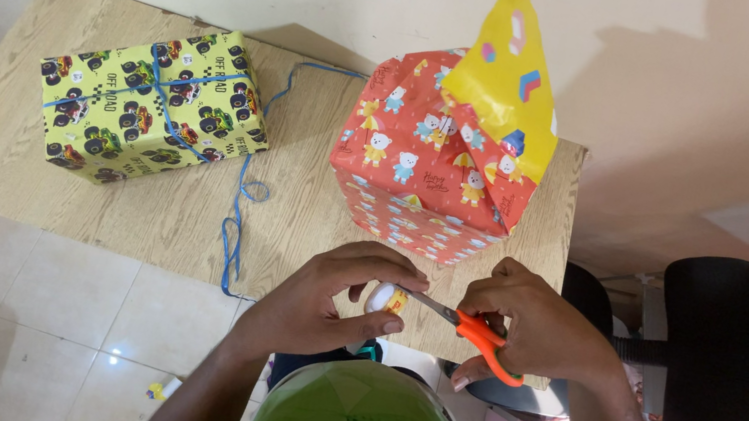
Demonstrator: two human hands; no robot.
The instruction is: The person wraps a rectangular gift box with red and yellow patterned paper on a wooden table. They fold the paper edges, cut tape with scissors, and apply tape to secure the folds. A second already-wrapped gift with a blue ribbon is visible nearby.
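Head view | tape roll [383, 298] in left hand [330, 296] | scissors [475, 334] in right hand [538, 324]

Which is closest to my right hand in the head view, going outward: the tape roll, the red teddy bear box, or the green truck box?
From the right hand, which holds the orange scissors:
1. Tape roll, just to its left, in the left hand's fingers.
2. Red teddy bear box, on the table straight ahead.
3. Green truck box, far left on the table.
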